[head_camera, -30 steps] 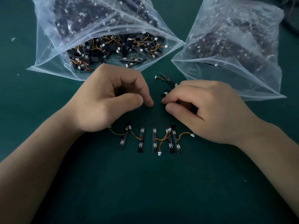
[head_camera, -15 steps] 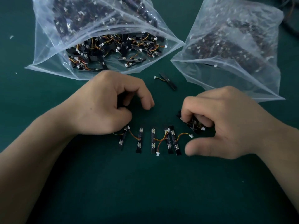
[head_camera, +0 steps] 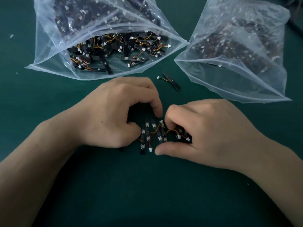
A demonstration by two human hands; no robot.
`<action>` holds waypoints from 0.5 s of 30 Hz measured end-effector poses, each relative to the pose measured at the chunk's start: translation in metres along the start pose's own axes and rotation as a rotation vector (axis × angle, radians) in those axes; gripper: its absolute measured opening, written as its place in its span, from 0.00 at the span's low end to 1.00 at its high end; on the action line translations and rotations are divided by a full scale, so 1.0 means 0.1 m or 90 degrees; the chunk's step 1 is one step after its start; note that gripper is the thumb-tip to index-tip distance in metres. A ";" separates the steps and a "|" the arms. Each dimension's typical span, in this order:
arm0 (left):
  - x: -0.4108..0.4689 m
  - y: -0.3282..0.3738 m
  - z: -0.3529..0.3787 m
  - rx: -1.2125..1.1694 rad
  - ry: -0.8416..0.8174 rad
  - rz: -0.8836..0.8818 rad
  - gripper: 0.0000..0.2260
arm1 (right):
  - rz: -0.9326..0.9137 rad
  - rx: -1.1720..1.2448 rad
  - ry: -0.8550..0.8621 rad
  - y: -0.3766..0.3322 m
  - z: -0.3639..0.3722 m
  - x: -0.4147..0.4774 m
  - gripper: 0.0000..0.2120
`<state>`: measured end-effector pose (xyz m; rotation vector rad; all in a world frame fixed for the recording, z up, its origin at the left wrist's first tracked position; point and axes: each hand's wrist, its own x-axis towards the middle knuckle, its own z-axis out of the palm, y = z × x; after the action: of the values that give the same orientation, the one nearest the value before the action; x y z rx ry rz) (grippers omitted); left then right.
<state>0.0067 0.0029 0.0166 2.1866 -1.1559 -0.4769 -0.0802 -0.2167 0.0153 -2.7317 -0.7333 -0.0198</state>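
Note:
Several small black circuit strips (head_camera: 147,133) with orange wires and white plugs lie bunched together on the green mat (head_camera: 147,194). My left hand (head_camera: 113,113) curls over the bunch from the left, thumb against the strips and index fingertip at their far end. One strip end pokes out under its palm. My right hand (head_camera: 206,131) closes in from the right. Its curled fingers grip a few strips, and its thumb lies along the near side by a white plug.
An open clear bag (head_camera: 49,51) full of the same strips lies at the back left. A second clear bag (head_camera: 246,76), also filled, lies at the back right. One loose strip (head_camera: 172,81) rests between them, just beyond my hands.
Both hands have closed in on the row of strips. The spread-out row is now pushed into a tight bunch, and my right hand has brought its strips against it.

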 end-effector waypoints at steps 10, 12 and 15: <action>-0.02 -0.01 -0.08 -0.102 -0.007 -0.023 0.33 | 0.057 0.041 0.020 -0.02 -0.02 0.02 0.24; -0.06 0.00 -0.08 -0.085 -0.015 -0.011 0.35 | 0.050 0.039 0.022 -0.02 -0.02 0.02 0.24; 0.06 -0.11 -0.05 -0.007 -0.049 -0.019 0.35 | 0.048 0.040 0.023 -0.01 -0.01 0.02 0.23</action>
<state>0.0189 0.0043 0.0128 2.1951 -1.1600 -0.5843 -0.0787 -0.2146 0.0166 -2.6897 -0.6094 -0.0291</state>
